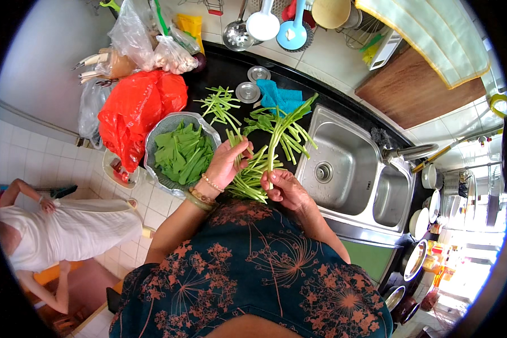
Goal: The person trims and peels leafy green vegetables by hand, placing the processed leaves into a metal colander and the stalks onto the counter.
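Observation:
Closed around the lower end of a long leafy green stalk [272, 147] is my right hand [287, 190], thumb and fingers pinching it upright over the counter. To its left, my left hand [229, 162] curls its fingers about some short green stem pieces [234, 137], partly hidden by the fingers. A heap of green stems [250, 183] lies between and under the hands. Beyond them rest more leafy stalks [292, 138] and a small pile of thin stem pieces [218, 106]. Beside my left wrist stands a grey bowl [150, 147] of green leaves [181, 155].
A steel double sink [343, 155] with a faucet [411, 151] is at right. A blue cloth [281, 97] and two metal sink strainers [247, 92] lie farther back. Left of the bowl sits a red plastic bag [141, 110]. Another person [67, 234] stands at far left.

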Available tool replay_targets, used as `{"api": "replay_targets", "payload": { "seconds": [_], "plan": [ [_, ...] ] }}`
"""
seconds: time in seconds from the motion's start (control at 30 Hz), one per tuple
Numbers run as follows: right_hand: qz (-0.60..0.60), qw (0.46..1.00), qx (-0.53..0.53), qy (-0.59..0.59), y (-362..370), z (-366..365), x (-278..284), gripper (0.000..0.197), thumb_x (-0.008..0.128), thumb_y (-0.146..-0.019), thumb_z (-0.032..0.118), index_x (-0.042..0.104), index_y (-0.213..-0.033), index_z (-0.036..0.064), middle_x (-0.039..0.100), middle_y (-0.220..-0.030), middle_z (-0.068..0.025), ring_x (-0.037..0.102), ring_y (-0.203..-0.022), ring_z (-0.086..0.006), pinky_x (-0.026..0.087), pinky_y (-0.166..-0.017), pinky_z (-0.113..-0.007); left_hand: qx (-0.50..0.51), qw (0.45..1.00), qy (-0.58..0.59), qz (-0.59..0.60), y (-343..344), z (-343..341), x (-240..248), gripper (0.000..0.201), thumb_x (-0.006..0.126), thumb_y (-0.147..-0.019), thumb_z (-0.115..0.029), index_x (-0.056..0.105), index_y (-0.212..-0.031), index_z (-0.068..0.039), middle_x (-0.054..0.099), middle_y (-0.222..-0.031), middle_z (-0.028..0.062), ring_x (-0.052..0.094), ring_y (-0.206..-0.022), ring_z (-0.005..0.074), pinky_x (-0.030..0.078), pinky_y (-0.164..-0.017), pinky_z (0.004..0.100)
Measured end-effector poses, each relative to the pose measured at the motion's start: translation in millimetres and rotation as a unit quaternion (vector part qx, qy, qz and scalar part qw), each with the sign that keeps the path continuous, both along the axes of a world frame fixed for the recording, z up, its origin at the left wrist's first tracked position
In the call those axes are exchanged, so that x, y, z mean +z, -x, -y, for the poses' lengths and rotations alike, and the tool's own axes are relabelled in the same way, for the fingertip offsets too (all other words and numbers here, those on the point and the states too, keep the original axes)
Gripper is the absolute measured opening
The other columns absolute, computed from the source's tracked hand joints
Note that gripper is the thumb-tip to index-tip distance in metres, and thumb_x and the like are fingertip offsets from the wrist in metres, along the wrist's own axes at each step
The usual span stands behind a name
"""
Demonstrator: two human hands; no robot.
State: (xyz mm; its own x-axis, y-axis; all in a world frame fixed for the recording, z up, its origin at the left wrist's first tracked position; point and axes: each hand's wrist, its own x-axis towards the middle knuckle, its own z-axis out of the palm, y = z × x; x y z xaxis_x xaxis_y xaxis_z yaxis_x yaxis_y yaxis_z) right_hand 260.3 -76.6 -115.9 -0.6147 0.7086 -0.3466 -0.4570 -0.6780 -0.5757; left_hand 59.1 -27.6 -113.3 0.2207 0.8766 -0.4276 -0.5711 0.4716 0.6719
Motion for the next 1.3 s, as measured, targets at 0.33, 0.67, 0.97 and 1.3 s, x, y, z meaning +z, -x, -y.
{"api": "replay_targets", "payload": {
  "seconds": [0.33, 0.67, 0.97, 1.3],
  "plan": [
    [0.236, 0.953, 0.102, -0.162, -14.2, -15.8, 2.2, 0.034, 0.061, -0.095, 0.033, 0.066, -0.108, 0.0015, 0.062, -0.081, -0.0009, 0.047, -0.060, -0.0065, 0.037, -0.051, -0.022, -0.152, 0.984, -0.070, -0.055, -6.7, -1.4, 3.1, 0.022, 0.064, -0.093, -0.027, 0.059, -0.088, -0.006, 0.054, -0.069, -0.0021, 0.044, -0.055, 0.0040, 0.029, -0.046, 0.0183],
    [0.570, 0.684, -0.010, -0.456, 10.2, -22.8, 9.4, 0.027, 0.070, -0.086, 0.027, 0.066, -0.089, 0.0000, 0.065, -0.072, -0.0168, 0.061, -0.061, -0.0285, 0.047, -0.059, -0.038, -0.123, 0.979, -0.063, -0.151, -4.7, 0.7, -2.5, 0.022, 0.069, -0.089, -0.026, 0.061, -0.092, -0.006, 0.055, -0.071, -0.0029, 0.046, -0.056, 0.0035, 0.032, -0.047, 0.0184],
    [0.369, 0.895, -0.035, -0.246, 12.8, -24.7, -5.0, 0.021, 0.060, -0.095, 0.023, 0.069, -0.093, 0.0037, 0.063, -0.075, 0.0026, 0.046, -0.060, -0.0039, 0.036, -0.053, -0.022, -0.087, 0.983, -0.083, -0.137, -8.6, 3.9, -9.3, 0.022, 0.063, -0.094, -0.027, 0.061, -0.096, -0.005, 0.059, -0.077, -0.0002, 0.048, -0.060, 0.0057, 0.037, -0.051, 0.0193],
    [0.163, 0.968, 0.059, -0.179, -2.2, -25.7, -0.5, 0.028, 0.057, -0.097, 0.033, 0.065, -0.103, 0.0062, 0.062, -0.082, 0.0020, 0.040, -0.060, -0.0031, 0.030, -0.051, -0.019, 0.011, 0.996, -0.035, 0.082, -7.8, -0.7, -10.7, 0.021, 0.063, -0.093, -0.029, 0.059, -0.093, -0.009, 0.062, -0.083, 0.0011, 0.056, -0.070, 0.0096, 0.042, -0.058, 0.0213]
  ]
}}
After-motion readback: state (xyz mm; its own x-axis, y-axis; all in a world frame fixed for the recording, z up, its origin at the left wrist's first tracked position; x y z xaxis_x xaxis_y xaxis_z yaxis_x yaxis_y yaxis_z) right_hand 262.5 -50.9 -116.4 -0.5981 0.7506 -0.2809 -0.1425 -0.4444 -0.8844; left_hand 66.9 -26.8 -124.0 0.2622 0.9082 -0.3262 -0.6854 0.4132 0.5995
